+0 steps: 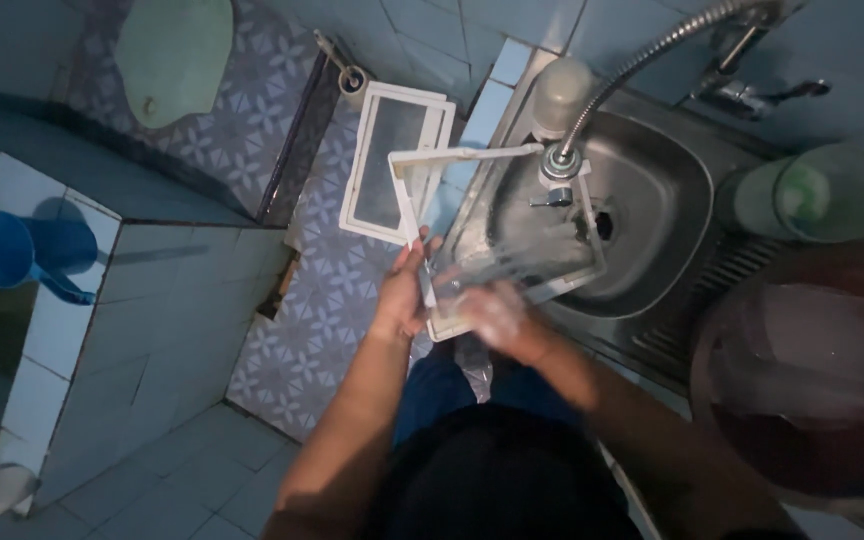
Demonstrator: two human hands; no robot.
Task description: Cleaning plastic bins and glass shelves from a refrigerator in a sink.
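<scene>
washing step: left hand (402, 295) grips clear tray (512, 270) edge; right hand (500, 315) (blurred, grip unclear) rubs it beside; rinse under faucet (562, 160) likely next.

The left hand (401, 292) gripped the left edge of a clear rectangular plastic tray with a white rim (497, 235), held over the steel sink (657, 190). The blurred right hand (500, 318) pressed its near edge. A second white-framed panel (392, 165) leaned left of the sink.
</scene>
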